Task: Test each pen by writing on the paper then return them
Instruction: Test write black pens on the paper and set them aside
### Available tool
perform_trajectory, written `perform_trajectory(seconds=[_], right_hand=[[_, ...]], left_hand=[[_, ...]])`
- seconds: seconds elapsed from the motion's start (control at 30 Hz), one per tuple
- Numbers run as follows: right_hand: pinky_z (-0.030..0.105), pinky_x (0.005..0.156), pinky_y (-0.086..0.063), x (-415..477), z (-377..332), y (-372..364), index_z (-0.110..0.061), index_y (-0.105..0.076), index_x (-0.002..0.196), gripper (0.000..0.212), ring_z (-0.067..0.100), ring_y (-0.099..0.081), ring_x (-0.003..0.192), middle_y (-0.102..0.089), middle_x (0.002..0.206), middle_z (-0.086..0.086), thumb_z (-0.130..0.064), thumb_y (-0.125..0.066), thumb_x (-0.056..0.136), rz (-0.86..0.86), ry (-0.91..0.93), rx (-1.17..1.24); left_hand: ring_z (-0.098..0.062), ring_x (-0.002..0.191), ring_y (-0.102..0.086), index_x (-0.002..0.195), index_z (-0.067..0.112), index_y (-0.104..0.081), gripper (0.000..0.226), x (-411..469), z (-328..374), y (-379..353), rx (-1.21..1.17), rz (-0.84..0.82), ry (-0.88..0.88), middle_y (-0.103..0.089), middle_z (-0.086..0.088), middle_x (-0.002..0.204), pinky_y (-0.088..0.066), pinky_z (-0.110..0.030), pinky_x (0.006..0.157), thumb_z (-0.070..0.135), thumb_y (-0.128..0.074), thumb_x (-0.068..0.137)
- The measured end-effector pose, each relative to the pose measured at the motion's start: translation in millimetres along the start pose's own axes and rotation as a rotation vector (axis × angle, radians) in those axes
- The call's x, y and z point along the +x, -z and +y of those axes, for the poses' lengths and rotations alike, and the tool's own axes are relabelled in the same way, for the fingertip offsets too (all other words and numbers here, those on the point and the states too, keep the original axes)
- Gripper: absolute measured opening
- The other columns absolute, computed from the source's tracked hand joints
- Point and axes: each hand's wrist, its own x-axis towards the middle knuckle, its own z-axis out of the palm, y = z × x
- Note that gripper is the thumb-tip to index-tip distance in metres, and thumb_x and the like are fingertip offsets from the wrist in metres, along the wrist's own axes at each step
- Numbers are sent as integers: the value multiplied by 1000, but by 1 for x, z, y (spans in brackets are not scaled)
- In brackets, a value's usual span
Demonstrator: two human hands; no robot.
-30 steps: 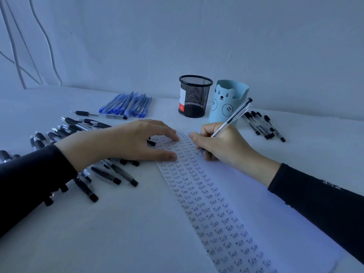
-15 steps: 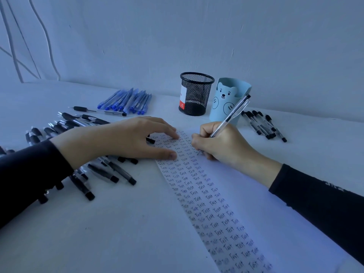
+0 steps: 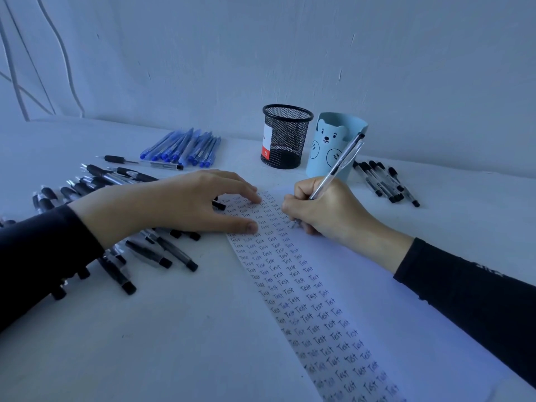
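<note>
Across pale surface (image 3: 159,343) below bare wall (image 3: 290,53): long paper (image 3: 290,285) rowed with "Test".
Clear pen (image 3: 342,161) gripped in right hand (image 3: 327,210), nib on paper (upper part); left hand (image 3: 174,204) flat, pressing its edge.

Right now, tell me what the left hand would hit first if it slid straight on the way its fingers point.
Probably the right hand, whose curled fingers grip the pen. The left hand presses the paper with fingers pointing that way; only written paper lies between.
</note>
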Motion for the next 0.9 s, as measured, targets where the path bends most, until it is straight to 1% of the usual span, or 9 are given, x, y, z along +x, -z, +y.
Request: perform_trajectory(seconds=[0.13, 0.27, 0.4, 0.47, 0.5, 0.57, 0.67, 0.8, 0.9], right_hand=[[20, 44, -40, 0, 0, 0, -5, -48, 53, 37, 20, -45, 47, -51, 46, 13, -12, -66, 85, -2, 5, -5], [18, 43, -38, 0, 0, 1, 4, -47, 57, 36, 18, -44, 45, -51, 48, 17, -10, -66, 84, 21, 7, -1], [19, 43, -38, 1, 1, 1, -9, -47, 51, 38, 19, -44, 45, -54, 50, 19, -12, -66, 83, 17, 20, -21], [21, 44, -39, 0, 1, 1, -8, -47, 50, 38, 18, -44, 44, -55, 51, 20, -12, -66, 83, 18, 22, -26], [21, 44, -40, 0, 1, 1, -4, -48, 52, 37, 18, -45, 44, -54, 50, 19, -12, -66, 83, 18, 19, -17], [21, 44, -40, 1, 2, 1, 5, -48, 56, 35, 16, -46, 42, -52, 48, 17, -9, -66, 83, 26, 11, 8], [20, 43, -39, 2, 2, 1, 3, -49, 55, 34, 15, -44, 40, -52, 47, 14, -8, -66, 82, 32, 17, -1], [21, 43, -39, 1, 1, 1, -1, -49, 52, 34, 17, -44, 41, -58, 57, 28, -10, -66, 80, 37, 13, -27], [23, 46, -41, 1, 2, 1, 1, -48, 54, 35, 19, -45, 45, -54, 50, 21, -9, -66, 81, 31, 12, 6]], left_hand=[[15, 125, -38, 122, 58, -51, 67, 0, 0, 0, 1, -3, 7, -44, 35, 134, -29, -18, 104, 90, -47, 64], [13, 126, -39, 122, 59, -50, 66, 0, 0, 1, 11, 0, 7, -44, 35, 135, -32, -22, 107, 91, -47, 65], [13, 125, -39, 122, 58, -50, 65, 0, 0, 0, 12, -1, 8, -44, 35, 135, -33, -23, 108, 90, -47, 66], [12, 126, -39, 122, 58, -50, 65, 0, 0, 0, 17, -2, 5, -44, 35, 135, -34, -25, 109, 90, -46, 66], [11, 126, -40, 122, 59, -50, 65, 0, 0, 0, 18, -3, 6, -44, 35, 135, -34, -26, 109, 91, -46, 66], [11, 126, -39, 123, 58, -50, 67, 0, 0, 1, 19, -11, 12, -43, 35, 136, -34, -26, 108, 91, -45, 65], [12, 125, -39, 122, 58, -50, 67, 0, 1, 1, 16, -12, 13, -43, 37, 135, -32, -23, 106, 91, -45, 64], [14, 124, -38, 122, 59, -50, 66, 0, 1, 1, 10, -9, 13, -42, 38, 134, -30, -19, 104, 91, -46, 64], [13, 125, -38, 122, 58, -50, 67, 0, 0, 1, 13, -11, 13, -43, 37, 134, -30, -20, 104, 91, -45, 64]])
